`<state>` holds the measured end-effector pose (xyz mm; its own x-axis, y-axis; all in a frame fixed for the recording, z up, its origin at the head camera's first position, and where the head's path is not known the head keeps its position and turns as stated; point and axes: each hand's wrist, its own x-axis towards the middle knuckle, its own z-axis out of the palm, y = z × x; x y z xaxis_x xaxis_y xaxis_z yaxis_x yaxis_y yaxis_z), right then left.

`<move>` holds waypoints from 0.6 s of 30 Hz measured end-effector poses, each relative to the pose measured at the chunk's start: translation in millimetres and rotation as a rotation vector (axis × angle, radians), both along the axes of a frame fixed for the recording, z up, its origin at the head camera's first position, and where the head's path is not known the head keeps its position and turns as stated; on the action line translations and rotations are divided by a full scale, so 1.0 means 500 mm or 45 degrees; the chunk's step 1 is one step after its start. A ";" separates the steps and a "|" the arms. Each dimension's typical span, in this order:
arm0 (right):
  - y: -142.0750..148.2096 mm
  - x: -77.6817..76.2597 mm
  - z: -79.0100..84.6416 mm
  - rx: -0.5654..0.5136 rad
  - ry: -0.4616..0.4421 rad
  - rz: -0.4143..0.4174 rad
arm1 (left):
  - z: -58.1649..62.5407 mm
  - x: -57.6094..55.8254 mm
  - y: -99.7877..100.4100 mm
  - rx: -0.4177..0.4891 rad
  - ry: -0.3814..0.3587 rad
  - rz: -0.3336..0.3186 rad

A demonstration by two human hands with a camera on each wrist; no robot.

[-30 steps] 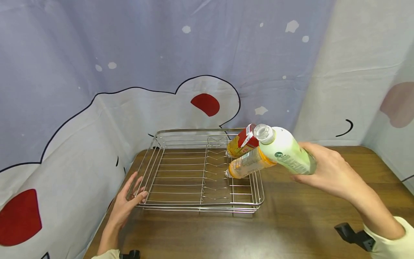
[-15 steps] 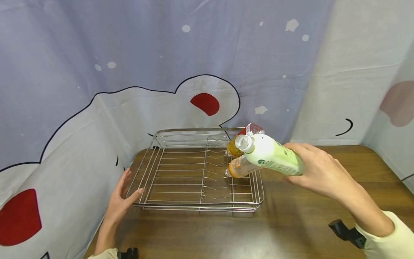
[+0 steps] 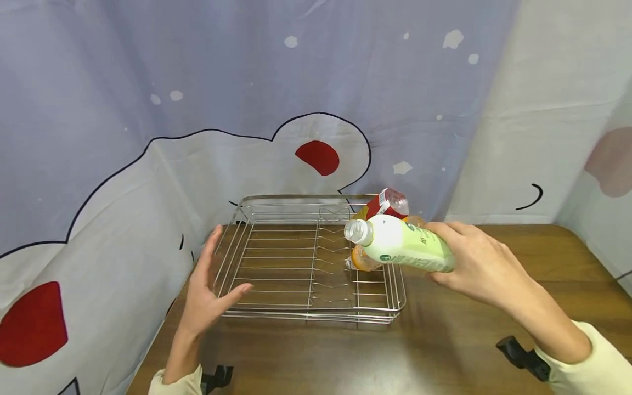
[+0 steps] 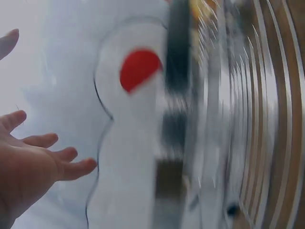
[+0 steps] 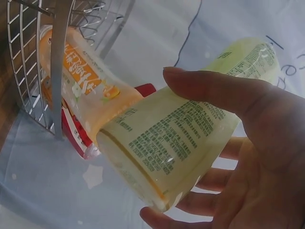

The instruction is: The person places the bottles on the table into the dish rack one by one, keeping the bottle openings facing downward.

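My right hand (image 3: 476, 263) grips a green and white plastic bottle (image 3: 412, 244) by its base end. The bottle is tilted, its clear neck pointing left over the right part of a wire dish rack (image 3: 276, 314). Beneath it, partly hidden, an orange-labelled bottle (image 5: 86, 71) leans in the rack, neck down. Behind that leans a bottle with a red and yellow label (image 3: 382, 204). My left hand (image 3: 204, 299) is raised at the rack's left end, fingers straight and thumb spread, holding nothing. In the blurred left wrist view its fingers stand apart from the rack.
The rack stands on a brown wooden table (image 3: 316, 356), close to a patterned curtain (image 3: 222, 175) hanging behind and to the left. Thin wire dividers (image 3: 328, 258) run front to back within the rack.
The green bottle has moved left and slightly down over the rack, tilting flatter. My left hand has let go of the rack's left end, risen and shifted right.
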<state>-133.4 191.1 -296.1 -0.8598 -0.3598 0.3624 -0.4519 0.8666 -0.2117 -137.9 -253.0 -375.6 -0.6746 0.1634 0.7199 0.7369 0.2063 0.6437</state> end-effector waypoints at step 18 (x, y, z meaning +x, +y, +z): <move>-0.017 0.000 -0.004 0.163 0.112 0.025 | 0.047 -0.019 0.225 0.026 -0.014 -0.459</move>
